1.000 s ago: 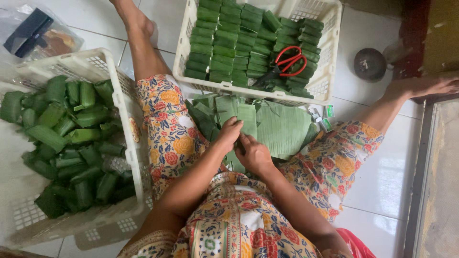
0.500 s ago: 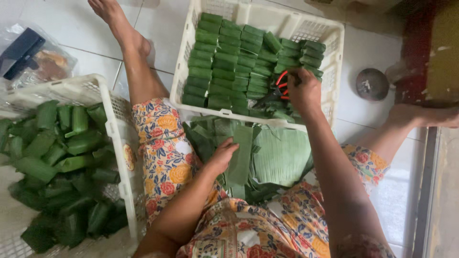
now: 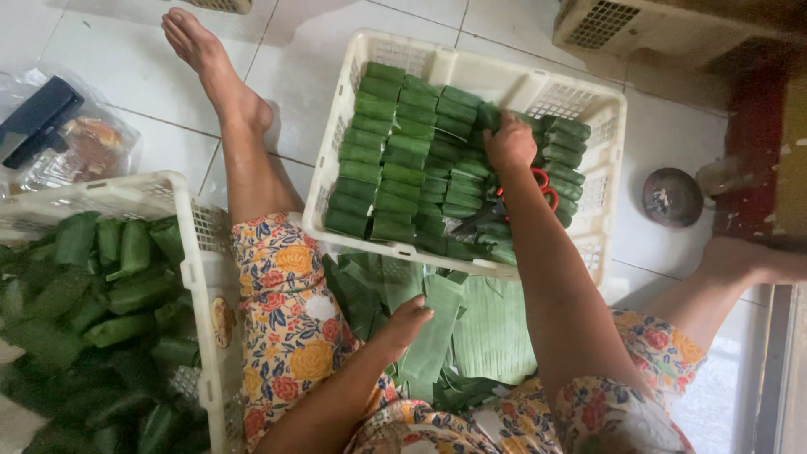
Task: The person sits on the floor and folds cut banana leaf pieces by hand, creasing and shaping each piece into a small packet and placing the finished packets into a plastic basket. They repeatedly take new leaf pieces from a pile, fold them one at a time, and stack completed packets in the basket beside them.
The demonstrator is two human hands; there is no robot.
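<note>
My right hand (image 3: 508,143) reaches into the far white basket (image 3: 618,151) and is closed on a green leaf-wrapped parcel (image 3: 487,115) at the end of a row. Neat rows of such parcels (image 3: 395,168) fill that basket. Red-handled scissors (image 3: 542,189) lie on the parcels just beside my wrist. My left hand (image 3: 409,322) rests with loosely curled fingers on a banana leaf strip (image 3: 433,336), part of the leaf pile (image 3: 496,324) between my legs. It grips nothing.
A second white basket (image 3: 197,277) at the left holds several loosely heaped green parcels. A clear plastic bag with a dark object (image 3: 59,134) lies far left. A small round dark dish (image 3: 672,196) sits on the tiles at the right, near my foot.
My right hand left the leaves in my lap, reached out to the far basket and moved deeper over the parcel rows. My left hand stayed on the leaf pile.
</note>
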